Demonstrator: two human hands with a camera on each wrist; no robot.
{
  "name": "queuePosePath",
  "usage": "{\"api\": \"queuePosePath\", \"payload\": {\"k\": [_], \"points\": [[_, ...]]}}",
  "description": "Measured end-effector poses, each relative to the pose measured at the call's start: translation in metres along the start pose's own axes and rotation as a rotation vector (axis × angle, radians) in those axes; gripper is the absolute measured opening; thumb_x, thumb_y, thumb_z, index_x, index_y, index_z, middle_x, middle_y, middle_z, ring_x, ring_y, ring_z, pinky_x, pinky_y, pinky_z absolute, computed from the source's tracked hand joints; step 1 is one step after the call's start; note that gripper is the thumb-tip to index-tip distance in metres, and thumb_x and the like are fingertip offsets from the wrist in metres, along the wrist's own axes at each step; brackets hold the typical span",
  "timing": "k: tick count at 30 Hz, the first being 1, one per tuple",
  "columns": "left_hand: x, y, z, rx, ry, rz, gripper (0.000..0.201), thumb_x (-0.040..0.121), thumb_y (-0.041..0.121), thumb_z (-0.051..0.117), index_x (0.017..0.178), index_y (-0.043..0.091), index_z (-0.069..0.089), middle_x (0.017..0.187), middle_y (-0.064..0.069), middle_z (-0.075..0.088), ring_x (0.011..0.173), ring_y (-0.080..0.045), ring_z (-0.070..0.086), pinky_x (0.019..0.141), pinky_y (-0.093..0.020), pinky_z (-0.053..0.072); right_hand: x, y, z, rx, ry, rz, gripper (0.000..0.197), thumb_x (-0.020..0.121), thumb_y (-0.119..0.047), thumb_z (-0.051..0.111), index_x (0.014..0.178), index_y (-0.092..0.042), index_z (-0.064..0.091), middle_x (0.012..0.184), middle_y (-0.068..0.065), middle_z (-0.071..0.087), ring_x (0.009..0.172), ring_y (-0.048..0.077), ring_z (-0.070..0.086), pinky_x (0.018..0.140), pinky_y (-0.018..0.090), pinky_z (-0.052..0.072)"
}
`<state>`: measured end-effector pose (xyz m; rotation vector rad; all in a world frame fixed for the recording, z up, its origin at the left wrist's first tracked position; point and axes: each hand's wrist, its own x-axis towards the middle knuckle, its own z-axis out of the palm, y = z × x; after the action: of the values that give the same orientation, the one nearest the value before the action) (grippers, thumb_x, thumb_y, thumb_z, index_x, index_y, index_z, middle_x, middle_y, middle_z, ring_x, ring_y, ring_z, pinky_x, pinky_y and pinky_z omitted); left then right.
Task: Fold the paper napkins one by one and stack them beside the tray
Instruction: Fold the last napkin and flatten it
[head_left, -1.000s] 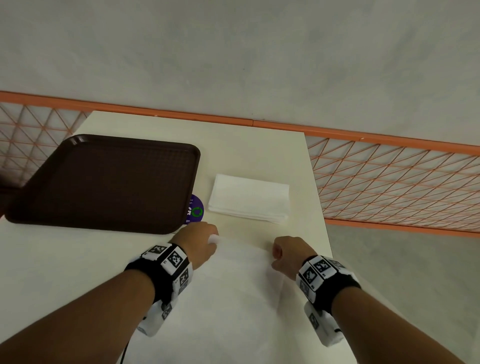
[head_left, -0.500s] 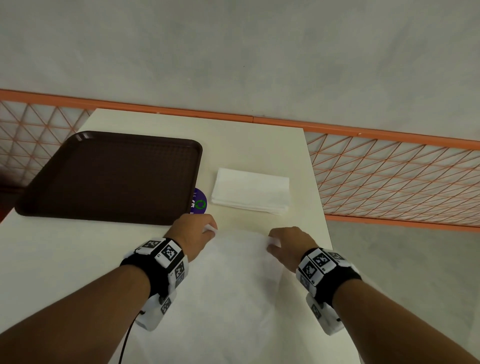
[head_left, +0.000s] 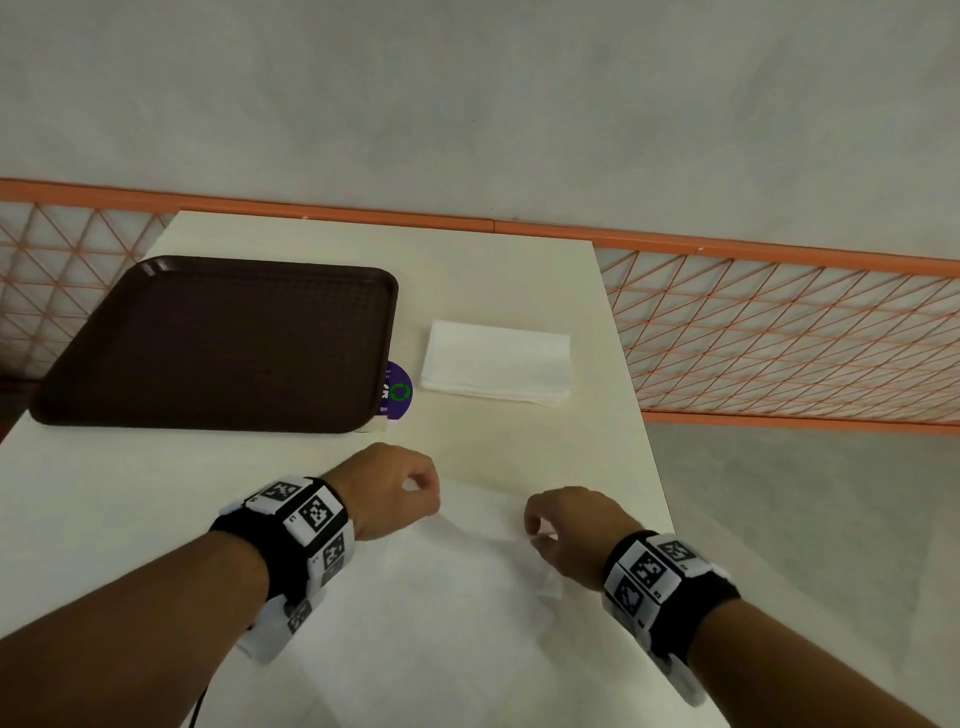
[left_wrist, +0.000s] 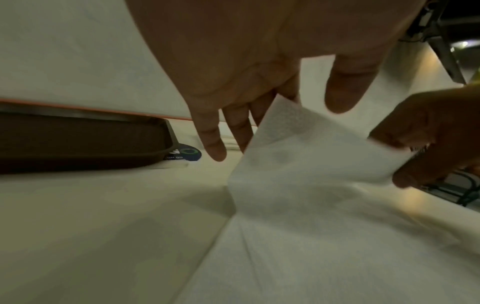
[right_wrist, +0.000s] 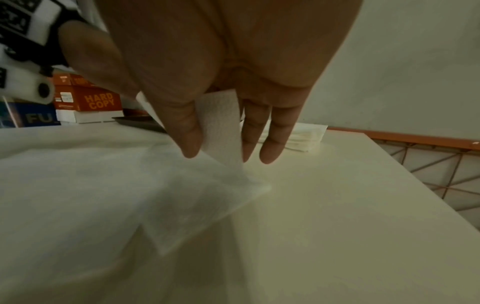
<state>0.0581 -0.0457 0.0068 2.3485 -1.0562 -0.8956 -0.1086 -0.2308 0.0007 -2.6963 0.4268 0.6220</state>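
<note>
Brown tray (head_left: 218, 343) sits far left on the worktop (head_left: 519, 280). My left hand (head_left: 387, 491) pinches the open napkin's (head_left: 431, 613) far left corner. Folded napkin stack (head_left: 496, 369) lies just right of the tray. My right hand (head_left: 569, 535) pinches the far right corner, lifted.

Both forearms reaching forward side by side, wrists banded in black straps with white marker blocks. Left hand (head_left: 387, 491) knuckles up, thumb and forefinger pinching a napkin corner, remaining fingers (left_wrist: 213, 135) hanging loosely downward. Right hand (head_left: 569, 532) likewise knuckles up, thumb (right_wrist: 182, 127) pressing the other corner against the fingers.
</note>
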Motion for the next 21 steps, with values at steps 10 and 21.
{"api": "queuePosePath", "payload": {"k": [10, 21], "points": [[-0.003, 0.007, 0.064, 0.367, -0.014, 0.165, 0.04, 0.1, 0.035, 0.037, 0.132, 0.019, 0.053, 0.137, 0.006, 0.049, 0.127, -0.015, 0.045, 0.105, -0.03, 0.039, -0.006, -0.003, 0.023, -0.024, 0.032, -0.008, 0.045, 0.096, -0.045, 0.045, 0.135, -0.022, 0.049, 0.141, -0.006, 0.047, 0.129, 0.017, 0.042, 0.105, 0.031, 0.037], [0.01, -0.009, 0.093, 0.579, -0.113, -0.002, 0.068, 0.091, 0.049, -0.006, 0.153, 0.021, -0.004, 0.159, 0.005, -0.016, 0.147, -0.019, -0.013, 0.118, -0.046, -0.002, 0.008, -0.01, 0.069, -0.083, -0.066, 0.071, 0.059, 0.103, -0.037, 0.015, 0.152, -0.021, -0.013, 0.158, -0.004, -0.026, 0.146, 0.02, -0.022, 0.117, 0.053, -0.008]]}}
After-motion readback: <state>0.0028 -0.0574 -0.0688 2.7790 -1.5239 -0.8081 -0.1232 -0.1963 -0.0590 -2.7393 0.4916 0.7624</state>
